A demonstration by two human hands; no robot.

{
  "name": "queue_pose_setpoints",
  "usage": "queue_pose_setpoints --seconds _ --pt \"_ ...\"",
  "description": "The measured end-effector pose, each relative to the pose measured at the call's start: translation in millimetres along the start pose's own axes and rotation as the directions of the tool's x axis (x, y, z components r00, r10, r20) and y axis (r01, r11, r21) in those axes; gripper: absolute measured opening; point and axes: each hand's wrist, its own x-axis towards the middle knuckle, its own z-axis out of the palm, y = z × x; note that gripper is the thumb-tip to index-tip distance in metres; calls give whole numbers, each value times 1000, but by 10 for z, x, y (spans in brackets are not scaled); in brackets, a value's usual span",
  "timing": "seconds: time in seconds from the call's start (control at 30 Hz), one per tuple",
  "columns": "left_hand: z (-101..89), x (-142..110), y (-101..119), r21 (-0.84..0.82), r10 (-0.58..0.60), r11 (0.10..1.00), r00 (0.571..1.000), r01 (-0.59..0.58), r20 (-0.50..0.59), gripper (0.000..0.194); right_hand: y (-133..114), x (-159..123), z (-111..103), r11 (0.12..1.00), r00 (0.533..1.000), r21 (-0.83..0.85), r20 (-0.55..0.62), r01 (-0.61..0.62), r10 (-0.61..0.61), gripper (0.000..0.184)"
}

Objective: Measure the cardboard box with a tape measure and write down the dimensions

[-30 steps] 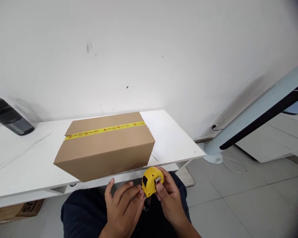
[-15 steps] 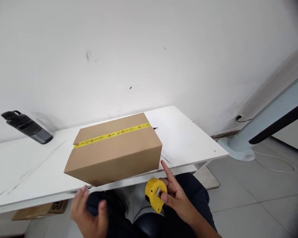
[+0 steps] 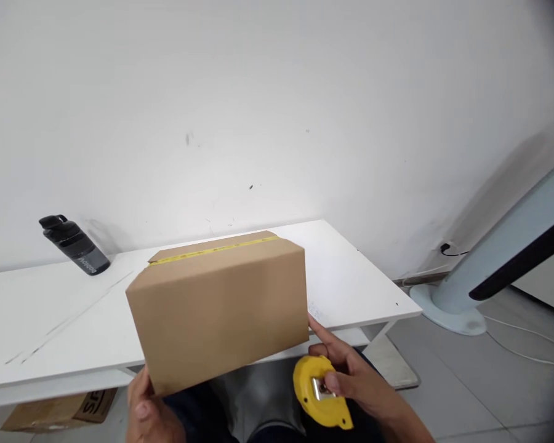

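A brown cardboard box, sealed along the top with yellow printed tape, is tilted back, its broad front face turned toward me. Its lower front edge sticks out past the table's front. My left hand grips the box at its lower left corner; some fingers are hidden behind it. In my right hand is a yellow tape measure, the thumb lying on its metal clip. That hand's outstretched index finger touches the box's right side near the bottom. No blade shows pulled out.
The white table stands against a wall. A dark water bottle is at the left, and a sheet of paper with writing lies partly behind the box. Another carton sits under the table. A pale blue tower appliance stands at the right.
My left hand has moved up to the box and taken hold of its corner. The box has tipped, showing more front and less top. My right index finger has come against its side.
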Motion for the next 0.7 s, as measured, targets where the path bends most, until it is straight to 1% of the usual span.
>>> queue_pose_setpoints --seconds 0.07,0.1,0.17,0.23,0.3,0.37,0.47,0.57,0.63,0.7 --pt "-18 106 172 37 102 994 995 -102 -8 36 -210 -74 -20 1000 998 -26 62 -9 10 112" --pt "-17 156 235 42 121 992 993 -121 -1 34 -293 -97 -6 999 997 -39 79 3 0 114" --pt "5 238 312 36 98 994 995 -99 33 32 -396 -111 54 997 995 -60 93 47 -42 119" --pt "40 291 341 65 25 997 995 -31 93 34 -425 -94 119 993 992 -81 99 90 -82 120" --pt "71 337 353 103 -26 995 993 15 113 37 -412 -67 155 991 989 -83 107 109 -100 120" --pt "87 401 359 137 -65 989 992 50 109 40 -388 -52 158 992 987 -63 122 109 -100 120" --pt "99 572 336 178 -171 973 979 149 112 43 -343 -69 146 996 982 -14 168 86 -82 121" --pt "179 865 240 168 -324 938 940 304 105 44 -229 -113 186 998 971 46 236 33 -43 117" --pt "312 1118 154 113 -410 910 905 398 112 45 -93 -148 254 997 962 82 272 -10 -13 106" --pt "491 1382 81 38 -442 896 884 442 149 46 57 -186 330 997 954 76 299 -13 -10 90"
